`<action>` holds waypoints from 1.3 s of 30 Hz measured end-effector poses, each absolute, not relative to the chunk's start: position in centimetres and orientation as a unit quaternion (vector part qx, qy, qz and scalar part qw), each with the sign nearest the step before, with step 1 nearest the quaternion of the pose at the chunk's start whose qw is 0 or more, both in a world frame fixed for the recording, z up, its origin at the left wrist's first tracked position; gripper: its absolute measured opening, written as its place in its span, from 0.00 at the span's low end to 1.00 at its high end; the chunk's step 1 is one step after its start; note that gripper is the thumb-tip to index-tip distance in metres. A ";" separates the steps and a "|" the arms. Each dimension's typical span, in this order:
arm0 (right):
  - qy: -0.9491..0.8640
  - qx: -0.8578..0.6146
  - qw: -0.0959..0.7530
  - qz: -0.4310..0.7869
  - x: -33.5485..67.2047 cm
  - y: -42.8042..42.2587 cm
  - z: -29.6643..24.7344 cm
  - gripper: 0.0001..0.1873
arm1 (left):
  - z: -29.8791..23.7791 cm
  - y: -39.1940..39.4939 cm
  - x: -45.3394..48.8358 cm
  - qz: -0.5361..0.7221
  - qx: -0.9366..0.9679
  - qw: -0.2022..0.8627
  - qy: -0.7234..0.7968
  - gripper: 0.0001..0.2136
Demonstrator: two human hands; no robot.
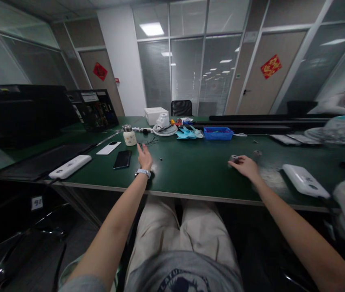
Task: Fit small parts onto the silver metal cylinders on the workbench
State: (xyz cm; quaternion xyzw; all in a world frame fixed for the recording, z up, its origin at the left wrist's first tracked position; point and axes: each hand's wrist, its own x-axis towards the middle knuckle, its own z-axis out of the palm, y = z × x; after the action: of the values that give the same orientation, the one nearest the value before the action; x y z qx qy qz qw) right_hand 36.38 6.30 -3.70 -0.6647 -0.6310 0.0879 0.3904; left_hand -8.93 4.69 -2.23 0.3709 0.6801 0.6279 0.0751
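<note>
My right hand is closed around a small grey metal-looking cylinder at the table's right-middle. A similar small cylinder stands just beyond that hand. My left hand hovers at or over the green tabletop with its fingers stretched and apart, holding nothing. Dark-framed glasses lie just past its fingertips, and a cream bottle with a metal lid stands to their left. Beside this hand is a black phone. A tiny dark piece lies to its right.
A white phone and white power bank-like devices lie nearby. Toward the back are a white fan, a blue basket, blue cloth-like pieces and a white box. An opened computer case stands left; another person is at right.
</note>
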 end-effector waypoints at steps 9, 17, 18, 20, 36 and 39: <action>-0.567 -0.717 0.397 -0.084 38.6 1.5 -1.2 0.37 | -2.2 4.9 -9.3 0.602 0.330 0.064 0.724 0.18; -0.818 -0.489 0.289 0.093 18.8 1.2 0.6 0.24 | -2.3 4.9 -9.5 0.612 0.307 0.066 0.726 0.16; -0.828 -0.481 0.256 0.134 16.3 2.3 0.3 0.26 | -2.3 4.9 -9.5 0.615 0.301 0.071 0.726 0.16; -0.831 -0.477 0.225 0.176 12.1 4.5 -0.4 0.28 | -2.2 4.7 -9.4 0.617 0.297 0.075 0.725 0.15; -0.830 -0.388 0.396 0.062 19.6 3.7 0.9 0.13 | -2.7 5.3 -9.7 0.620 0.315 0.045 0.717 0.15; -0.737 -0.467 0.484 -0.061 29.3 2.9 1.9 0.16 | -2.6 5.2 -9.6 0.615 0.319 0.042 0.720 0.15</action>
State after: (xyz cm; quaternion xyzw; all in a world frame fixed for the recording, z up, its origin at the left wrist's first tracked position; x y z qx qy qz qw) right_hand 29.33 2.86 1.92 -0.4672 -0.7373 -0.0608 0.4841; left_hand -9.62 5.23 -2.56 0.3186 0.7201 0.6149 0.0419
